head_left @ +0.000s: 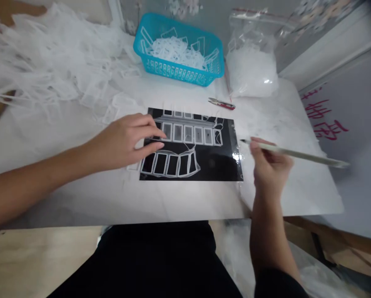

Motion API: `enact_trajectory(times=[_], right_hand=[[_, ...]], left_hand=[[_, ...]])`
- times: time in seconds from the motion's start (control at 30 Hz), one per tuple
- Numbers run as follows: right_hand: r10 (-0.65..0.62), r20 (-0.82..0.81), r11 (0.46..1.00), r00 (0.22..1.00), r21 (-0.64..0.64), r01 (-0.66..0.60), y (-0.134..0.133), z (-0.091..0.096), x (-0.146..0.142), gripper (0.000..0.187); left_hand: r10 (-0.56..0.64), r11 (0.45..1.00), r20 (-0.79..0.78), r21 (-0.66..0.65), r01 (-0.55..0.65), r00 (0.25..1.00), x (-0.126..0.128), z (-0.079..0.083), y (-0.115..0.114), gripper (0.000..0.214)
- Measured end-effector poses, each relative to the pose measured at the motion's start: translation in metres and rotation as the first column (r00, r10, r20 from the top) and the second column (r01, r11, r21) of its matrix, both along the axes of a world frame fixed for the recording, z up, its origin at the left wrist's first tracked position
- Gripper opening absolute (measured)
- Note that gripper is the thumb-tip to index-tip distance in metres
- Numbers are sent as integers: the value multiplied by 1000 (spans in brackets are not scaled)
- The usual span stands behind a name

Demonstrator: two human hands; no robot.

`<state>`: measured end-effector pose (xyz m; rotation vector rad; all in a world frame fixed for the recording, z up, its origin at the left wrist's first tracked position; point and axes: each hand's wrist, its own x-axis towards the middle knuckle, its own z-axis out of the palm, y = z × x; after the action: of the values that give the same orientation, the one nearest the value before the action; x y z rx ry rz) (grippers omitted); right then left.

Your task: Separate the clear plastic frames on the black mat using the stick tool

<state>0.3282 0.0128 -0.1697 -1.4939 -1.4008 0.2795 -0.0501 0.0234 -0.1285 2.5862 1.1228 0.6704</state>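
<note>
A black sheet lies on the white table, with rows of small clear-white plastic frames on it. A shorter, curved row of frames lies nearer to me. My left hand reaches over the sheet's left edge, its thumb and fingers apart, with the fingertips close to the frames; whether they touch is unclear. To the right of the sheet, my right hand grips a long pale pen-like stick. Its dark, thin tip points left toward the sheet's right edge. The stick is slightly blurred.
A blue basket of small white frames stands at the back. Beside it is a clear bag of white pieces. Red-handled thread snips lie behind the sheet. A large heap of white plastic frames covers the back left.
</note>
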Motion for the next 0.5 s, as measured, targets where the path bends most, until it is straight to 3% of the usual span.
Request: enact_trajectory(times=[0.1,0.17,0.3,0.43,0.5], right_hand=[[369,51,919,928,-171,-356,-22,3,-48,15],[523,136,844,841,-220,-489,-28,0,-68,15],[650,381,755,657,-231,-613,-29,-10,-81,12],[737,480,638,477,-260,-725,-28,-9,-74,12],[737,517,627,436,-280,-727,-27,-7,-70,12]], left_hand=[[47,996,-228,-64,-63,973,-21,-4,9,36],[3,990,-323,-132,-48,946,-27,-11,9,35],[-85,952,-380,-305,-38,921,-21,-13,4,32],[-12,869,-336,-470,-157,942,-11,0,2,29],[-8,821,-312,-544,-172,950,-10,5,3,28]])
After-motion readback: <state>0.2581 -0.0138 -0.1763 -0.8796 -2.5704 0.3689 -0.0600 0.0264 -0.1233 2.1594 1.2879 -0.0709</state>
